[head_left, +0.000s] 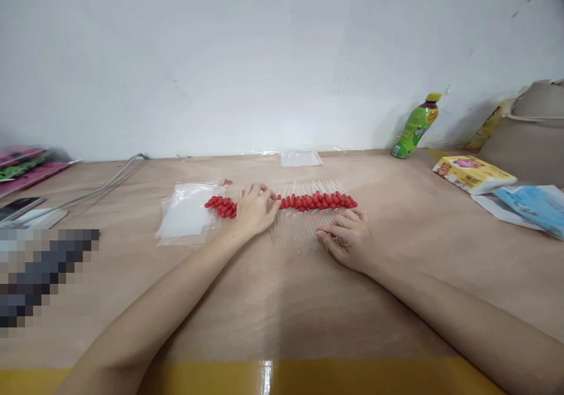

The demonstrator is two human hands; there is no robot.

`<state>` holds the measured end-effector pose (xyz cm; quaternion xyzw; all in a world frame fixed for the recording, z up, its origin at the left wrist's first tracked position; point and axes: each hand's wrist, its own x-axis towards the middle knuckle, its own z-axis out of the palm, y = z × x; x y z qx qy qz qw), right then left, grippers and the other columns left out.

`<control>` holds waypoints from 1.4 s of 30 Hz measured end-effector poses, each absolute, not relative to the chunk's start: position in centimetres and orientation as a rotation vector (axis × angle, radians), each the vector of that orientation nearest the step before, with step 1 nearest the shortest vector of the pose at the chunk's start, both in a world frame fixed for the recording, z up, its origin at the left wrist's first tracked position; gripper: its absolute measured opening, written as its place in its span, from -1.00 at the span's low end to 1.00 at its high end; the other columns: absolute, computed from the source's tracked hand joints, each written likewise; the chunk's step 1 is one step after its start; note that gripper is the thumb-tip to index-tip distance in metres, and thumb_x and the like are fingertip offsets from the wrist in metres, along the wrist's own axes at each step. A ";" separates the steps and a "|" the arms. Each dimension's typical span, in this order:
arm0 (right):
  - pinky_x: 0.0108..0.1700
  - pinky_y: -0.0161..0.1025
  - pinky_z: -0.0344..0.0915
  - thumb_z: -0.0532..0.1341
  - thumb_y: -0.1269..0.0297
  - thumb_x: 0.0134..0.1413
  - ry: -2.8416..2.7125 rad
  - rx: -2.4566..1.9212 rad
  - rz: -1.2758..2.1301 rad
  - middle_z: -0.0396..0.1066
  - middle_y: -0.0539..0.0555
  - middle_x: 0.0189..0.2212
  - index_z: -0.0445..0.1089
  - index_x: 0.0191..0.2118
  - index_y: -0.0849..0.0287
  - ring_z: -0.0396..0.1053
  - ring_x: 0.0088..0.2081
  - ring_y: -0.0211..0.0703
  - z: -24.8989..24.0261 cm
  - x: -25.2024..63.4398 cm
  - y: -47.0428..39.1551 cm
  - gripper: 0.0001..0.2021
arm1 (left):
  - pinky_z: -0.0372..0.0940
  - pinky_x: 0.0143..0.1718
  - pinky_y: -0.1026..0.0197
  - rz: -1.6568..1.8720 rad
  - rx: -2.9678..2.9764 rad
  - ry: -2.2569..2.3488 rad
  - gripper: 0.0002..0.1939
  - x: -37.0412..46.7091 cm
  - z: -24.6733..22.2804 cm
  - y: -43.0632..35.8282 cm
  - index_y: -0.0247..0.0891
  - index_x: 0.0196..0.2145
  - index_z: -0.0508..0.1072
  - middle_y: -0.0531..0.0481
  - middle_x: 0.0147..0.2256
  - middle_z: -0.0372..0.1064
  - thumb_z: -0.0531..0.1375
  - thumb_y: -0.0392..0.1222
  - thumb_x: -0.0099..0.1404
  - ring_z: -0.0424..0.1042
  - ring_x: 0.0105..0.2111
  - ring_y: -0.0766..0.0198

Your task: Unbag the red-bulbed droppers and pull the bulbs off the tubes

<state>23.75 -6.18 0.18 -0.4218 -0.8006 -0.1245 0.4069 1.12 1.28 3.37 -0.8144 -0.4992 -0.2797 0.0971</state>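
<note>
A long row of droppers [304,202] lies on the table, their red bulbs bunched in the middle. Thin clear tubes stretch from the bulbs towards the wall and towards me. Over the left part of the row rests my left hand [258,210], its fingers bent and apart, touching the red bulbs and hiding some of them. My right hand [350,239] lies on its side at the near right of the row. Its fingers are loosely bent beside the clear tubes, with the thumb near the index finger; I see nothing held in it.
Clear plastic bags [187,213] are stacked left of the row, and another bag [301,158] lies by the wall. At the right stand a green bottle [415,127] and a yellow tissue pack [473,173], near a blue packet [531,207]. A cable [106,182] and phone [20,208] lie left.
</note>
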 end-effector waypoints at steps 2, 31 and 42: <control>-0.13 -0.14 -0.03 0.14 0.25 0.07 -2.020 -1.067 -0.314 0.33 -0.04 -0.60 0.45 -0.44 0.08 0.17 -0.45 -0.27 0.2 23.8 -6.2 -0.84 | 0.10 -0.12 -0.11 -0.762 -2.350 -1.551 -0.73 1.7 3.5 2.4 -0.25 -0.42 0.44 -0.19 -0.14 0.26 0.06 -0.03 0.21 0.20 -0.08 -0.02; 0.14 0.04 0.05 0.13 0.17 0.06 -2.197 -0.910 -0.321 0.24 0.17 0.06 0.10 0.16 0.15 0.11 0.13 -0.01 0.6 23.2 -6.5 -0.47 | 0.20 -0.17 0.14 -0.901 -2.607 -0.863 -0.91 -1.7 2.2 -4.8 -0.23 -0.32 0.34 0.00 -0.35 0.43 0.05 -0.23 0.28 0.38 -0.31 0.26; 0.16 0.12 -0.04 0.11 0.26 0.12 -2.307 -0.868 -0.334 0.42 0.05 -0.11 0.37 -0.08 0.07 0.20 0.08 -0.06 0.6 22.3 -6.7 -0.75 | 0.26 -0.12 0.15 -1.034 -2.675 -0.759 -0.85 -0.7 1.2 -5.3 -0.22 -0.20 0.35 -0.02 -0.25 0.45 0.12 -0.23 0.24 0.40 -0.21 0.27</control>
